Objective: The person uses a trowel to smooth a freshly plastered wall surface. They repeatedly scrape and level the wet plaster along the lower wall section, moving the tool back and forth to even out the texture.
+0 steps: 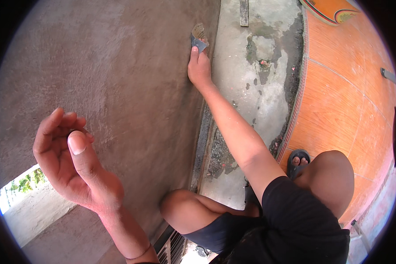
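Note:
My right hand (pixel 200 70) reaches far ahead along the brown-grey plastered wall (pixel 149 83). It is closed on a small bent piece, blue-grey on one part and tan with ridges on the other (pixel 199 35); its exact kind I cannot make out. That piece lies at the wall's surface, near the wall's right edge. Nearer and to the left, my left hand (pixel 77 163) is raised in front of the wall, palm turned inward. Its fingers curl loosely and the thumb stands apart from them; no held thing shows.
A stained concrete strip (pixel 233 88) runs beside the wall, with a flat grey bar (pixel 244 13) at its far end. Orange tiles (pixel 330 101) lie to the right, with an orange bag-like item (pixel 332 9) beyond. My bent knees flank the strip. An opening (pixel 22 187) shows at lower left.

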Motion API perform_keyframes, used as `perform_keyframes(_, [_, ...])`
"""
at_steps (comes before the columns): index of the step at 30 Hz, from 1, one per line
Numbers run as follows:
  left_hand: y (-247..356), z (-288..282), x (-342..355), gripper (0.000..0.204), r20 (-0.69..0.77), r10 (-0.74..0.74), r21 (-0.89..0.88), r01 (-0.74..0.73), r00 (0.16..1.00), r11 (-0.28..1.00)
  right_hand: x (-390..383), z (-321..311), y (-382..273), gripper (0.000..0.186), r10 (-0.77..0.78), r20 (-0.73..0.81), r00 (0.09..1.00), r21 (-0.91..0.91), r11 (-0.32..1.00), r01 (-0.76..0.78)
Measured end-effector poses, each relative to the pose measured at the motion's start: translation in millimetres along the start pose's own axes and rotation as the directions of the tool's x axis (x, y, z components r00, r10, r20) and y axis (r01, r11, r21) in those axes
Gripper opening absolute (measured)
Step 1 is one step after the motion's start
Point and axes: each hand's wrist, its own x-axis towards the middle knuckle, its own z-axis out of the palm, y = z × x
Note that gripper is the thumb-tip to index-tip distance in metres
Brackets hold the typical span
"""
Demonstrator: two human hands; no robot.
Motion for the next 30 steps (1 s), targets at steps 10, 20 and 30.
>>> perform_keyframes(10, [-0.1, 6.2, -0.2, 0.031, 0.021, -0.029, -0.041, 0.029, 0.999, 0.999, -97.9, -14.6, -63.1, 0.052, 0.873, -0.020, 0.487, 0.113, 0.486, -0.867])
perform_keyframes(20, [5.7, 6.4, 7.1, 0.030, 0.031, -0.025, -0.001, 0.025, 0.999, 1.000, -166.3, -19.3, -77.6, 0.046, 0.653, 0.139, 0.744, 0.170, 0.724, -0.668])
perform_keyframes(30, [3.9, -22.6, 7.8, 0.025, -0.037, -0.029, -0.424, 0.011, 0.999, 0.905, -161.0, -46.1, -138.7, 0.045, 0.611, 0.334, 0.718, 0.131, 0.724, -0.677])
